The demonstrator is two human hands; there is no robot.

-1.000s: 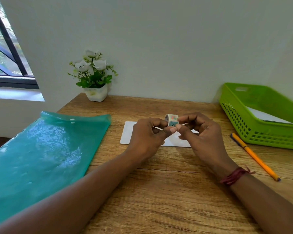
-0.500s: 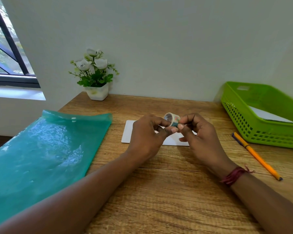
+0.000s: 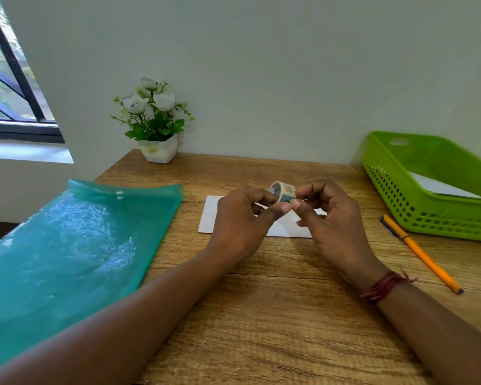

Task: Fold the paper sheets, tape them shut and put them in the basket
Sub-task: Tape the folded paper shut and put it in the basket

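Note:
A small patterned tape roll [image 3: 283, 191] is held above the desk between both hands. My left hand [image 3: 243, 218] pinches it from the left with thumb and forefinger. My right hand [image 3: 328, 215] pinches its lower right edge with thumb and fingertip. Under the hands lies a folded white paper sheet [image 3: 214, 215], partly hidden by them. The green basket [image 3: 417, 207] stands at the right with white paper [image 3: 442, 187] inside.
A teal plastic folder [image 3: 75, 245] covers the desk's left side and hangs over its edge. An orange pen [image 3: 419, 252] lies in front of the basket. A white pot of flowers [image 3: 157, 123] stands against the back wall.
Both hands have kept hold of the tape roll and shifted very slightly; the roll has turned a little between the fingers.

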